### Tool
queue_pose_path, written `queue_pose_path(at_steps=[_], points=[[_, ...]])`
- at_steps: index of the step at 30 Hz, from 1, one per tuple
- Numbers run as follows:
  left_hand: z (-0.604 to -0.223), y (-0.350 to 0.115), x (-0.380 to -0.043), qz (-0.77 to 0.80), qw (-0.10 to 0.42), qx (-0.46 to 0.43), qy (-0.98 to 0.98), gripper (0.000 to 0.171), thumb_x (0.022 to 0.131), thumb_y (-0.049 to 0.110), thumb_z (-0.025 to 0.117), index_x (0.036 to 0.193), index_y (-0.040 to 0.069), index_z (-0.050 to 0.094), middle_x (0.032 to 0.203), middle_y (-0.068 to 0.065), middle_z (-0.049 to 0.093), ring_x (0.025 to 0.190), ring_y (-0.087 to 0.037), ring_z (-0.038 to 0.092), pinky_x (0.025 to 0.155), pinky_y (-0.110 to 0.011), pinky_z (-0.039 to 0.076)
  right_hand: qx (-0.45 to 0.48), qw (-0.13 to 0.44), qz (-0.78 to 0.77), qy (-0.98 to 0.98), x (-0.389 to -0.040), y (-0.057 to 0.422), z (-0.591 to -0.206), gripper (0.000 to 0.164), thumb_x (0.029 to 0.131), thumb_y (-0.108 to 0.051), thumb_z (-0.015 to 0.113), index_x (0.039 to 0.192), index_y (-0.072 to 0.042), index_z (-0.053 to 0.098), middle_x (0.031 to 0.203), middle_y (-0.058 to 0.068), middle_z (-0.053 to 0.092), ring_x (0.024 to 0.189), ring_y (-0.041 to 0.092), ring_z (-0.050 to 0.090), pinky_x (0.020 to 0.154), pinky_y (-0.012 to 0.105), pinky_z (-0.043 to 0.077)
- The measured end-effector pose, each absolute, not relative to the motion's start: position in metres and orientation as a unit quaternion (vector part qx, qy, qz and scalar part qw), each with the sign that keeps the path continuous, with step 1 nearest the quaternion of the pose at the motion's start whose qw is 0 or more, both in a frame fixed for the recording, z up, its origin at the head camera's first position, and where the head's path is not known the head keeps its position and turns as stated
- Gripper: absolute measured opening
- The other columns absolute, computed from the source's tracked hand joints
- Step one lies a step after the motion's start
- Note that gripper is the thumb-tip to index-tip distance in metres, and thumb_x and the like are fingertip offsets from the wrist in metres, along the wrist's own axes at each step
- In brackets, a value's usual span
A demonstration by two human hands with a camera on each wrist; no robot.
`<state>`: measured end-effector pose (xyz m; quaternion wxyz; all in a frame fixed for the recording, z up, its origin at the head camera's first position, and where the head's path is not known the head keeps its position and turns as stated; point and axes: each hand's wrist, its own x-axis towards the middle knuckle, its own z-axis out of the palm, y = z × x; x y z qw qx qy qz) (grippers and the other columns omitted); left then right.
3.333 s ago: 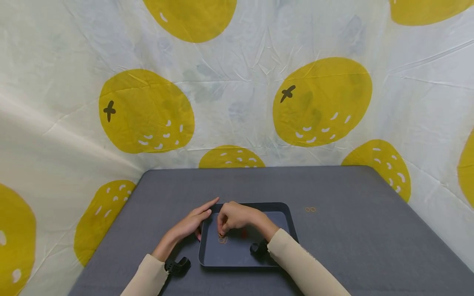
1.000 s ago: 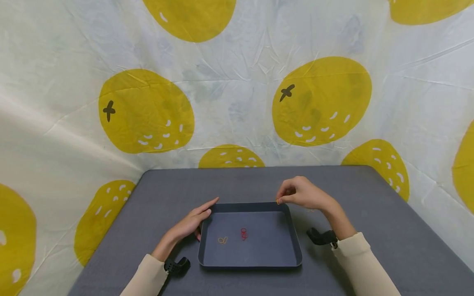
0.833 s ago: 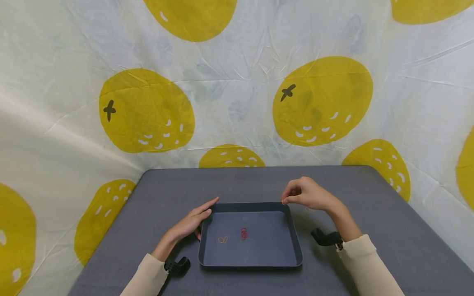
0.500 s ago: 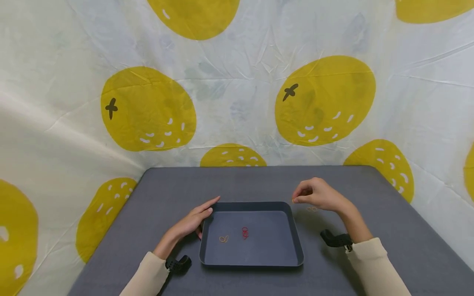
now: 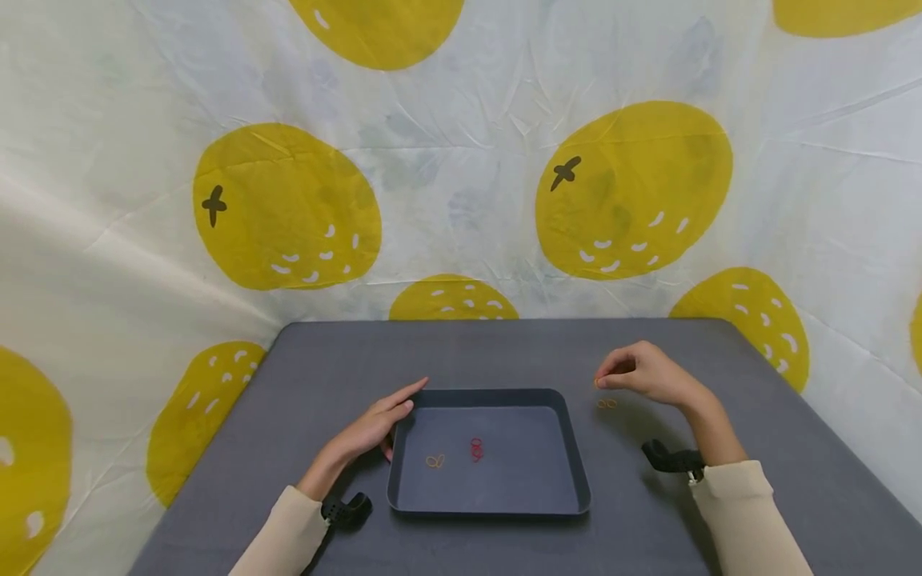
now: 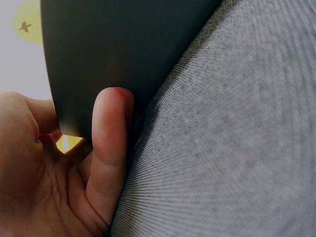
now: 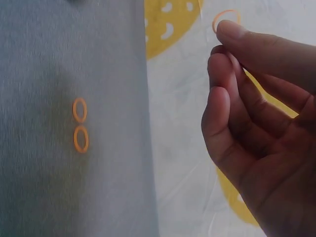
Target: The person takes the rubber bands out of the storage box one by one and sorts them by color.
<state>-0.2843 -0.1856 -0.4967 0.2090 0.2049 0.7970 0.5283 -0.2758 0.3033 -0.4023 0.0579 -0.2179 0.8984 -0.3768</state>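
My left hand (image 5: 367, 432) rests at the left side of a dark shallow tray (image 5: 519, 472), index finger stretched past the far corner. In the left wrist view one of its fingers (image 6: 108, 128) lies against the tray's outer wall. Between thumb and fingertip, my right hand (image 5: 648, 374) pinches an orange rubber band (image 7: 227, 11) just above the table, right of the tray. Near it two more orange rubber bands (image 7: 75, 111) lie side by side on the cloth. Inside the tray are orange rubber bands (image 5: 435, 461) at left and red rubber bands (image 5: 476, 450) near the middle.
A grey cloth-covered table (image 5: 346, 352) carries everything. A white curtain (image 5: 461, 192) printed with yellow fruit hangs behind and beside it. Black wrist cameras (image 5: 673, 458) are strapped on both arms.
My right hand has gone from inside the tray, over the far right corner, to above the two orange rubber bands on the table, carrying an orange rubber band. The left hand stays put.
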Motion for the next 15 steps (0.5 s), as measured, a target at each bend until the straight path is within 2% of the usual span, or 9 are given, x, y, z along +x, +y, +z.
queue_pose_path(at_steps=[4,8,15], points=[[-0.496,-0.186,-0.285,0.529,0.201,0.203,0.799,0.052,0.115,0.031,0.036,0.165,0.032,0.027,0.169,-0.020,0.026,0.049,-0.020,0.058,0.048,-0.043,0.058,-0.211,0.068,-0.382,0.897,-0.277,0.313,-0.403,0.017,0.094,-0.018,0.077,0.100,-0.002,0.079,0.097,0.015,0.077,0.082,0.013,0.069,0.072,0.029,0.056],[-0.497,-0.185,-0.286,0.526,0.201,0.200,0.802,0.051,0.115,0.032,0.037,0.165,0.034,0.028,0.169,-0.019,0.026,0.049,-0.020,0.059,0.048,-0.041,0.058,-0.205,0.083,-0.384,0.896,-0.279,0.323,-0.409,0.016,0.095,-0.014,0.076,0.099,0.001,0.079,0.096,0.012,0.077,0.083,0.015,0.069,0.073,0.031,0.058],[-0.499,-0.185,-0.285,0.527,0.206,0.207,0.798,0.051,0.115,0.028,0.035,0.166,0.031,0.027,0.169,-0.020,0.025,0.049,-0.020,0.058,0.049,-0.042,0.059,-0.169,0.117,-0.372,0.905,-0.281,0.339,-0.426,0.014,0.095,-0.010,0.074,0.096,0.003,0.078,0.086,0.014,0.074,0.071,0.011,0.060,0.064,0.029,0.052]])
